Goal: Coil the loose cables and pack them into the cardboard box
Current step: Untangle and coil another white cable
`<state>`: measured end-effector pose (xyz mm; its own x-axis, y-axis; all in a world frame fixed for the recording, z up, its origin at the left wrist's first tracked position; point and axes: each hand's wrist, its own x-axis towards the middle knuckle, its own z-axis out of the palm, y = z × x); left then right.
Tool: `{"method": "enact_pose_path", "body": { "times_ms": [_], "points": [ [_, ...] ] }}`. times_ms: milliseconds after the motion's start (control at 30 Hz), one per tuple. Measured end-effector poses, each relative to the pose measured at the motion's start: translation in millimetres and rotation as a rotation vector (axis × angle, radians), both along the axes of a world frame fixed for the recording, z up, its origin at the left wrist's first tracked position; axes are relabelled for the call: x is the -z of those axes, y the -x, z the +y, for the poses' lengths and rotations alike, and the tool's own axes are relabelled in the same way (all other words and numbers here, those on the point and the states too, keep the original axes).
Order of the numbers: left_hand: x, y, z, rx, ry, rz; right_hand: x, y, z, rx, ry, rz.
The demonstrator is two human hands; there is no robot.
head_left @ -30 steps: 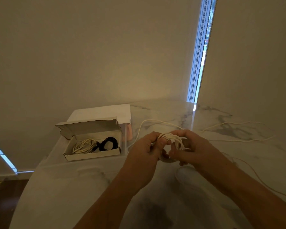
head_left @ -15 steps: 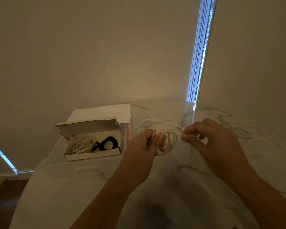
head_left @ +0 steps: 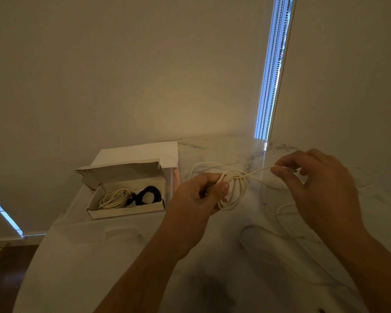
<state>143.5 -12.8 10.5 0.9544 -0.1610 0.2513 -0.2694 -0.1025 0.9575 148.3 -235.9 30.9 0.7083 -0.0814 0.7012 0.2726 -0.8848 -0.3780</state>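
Versus half a second ago, the right hand (head_left: 318, 186) is farther from the left hand (head_left: 199, 195), drawing a strand of the white cable (head_left: 235, 188) taut between them. Loose cable on the marble table (head_left: 99, 256) is faint in dim light; its far end is hard to trace. Left thumb and fingers are closed on the coil; right fingertips pinch the strand. The cardboard box (head_left: 127, 211), open, holds a white coil (head_left: 115, 198) and black coil (head_left: 148, 195).

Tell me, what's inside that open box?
Inside the box lie two coiled cables: a white coil on the left and a black coil on the right, touching. The near wall hides the box floor just behind it.
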Motion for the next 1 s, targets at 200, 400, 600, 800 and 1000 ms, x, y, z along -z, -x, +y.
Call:
{"method": "enact_pose_path", "body": {
  "times_ms": [200, 400, 600, 800, 1000],
  "points": [
    [0, 0, 2, -0.123, 0.111, -0.045, 6, 3, 15, -0.046, 0.023, 0.046],
    [0, 0, -3, -0.150, 0.241, 0.009, 19, 2, 32, -0.253, -0.271, 0.291],
    [2, 2, -7, -0.046, 0.387, 0.145, 15, 5, 42, -0.469, -0.841, 0.551],
    [3, 2, -8, -0.004, 0.362, 0.139, 15, 10, 47, -0.513, -1.013, 0.633],
    [6, 2, -9, -0.051, 0.343, 0.109, 15, 9, 49, -0.543, -0.954, 0.682]
  ]
}}
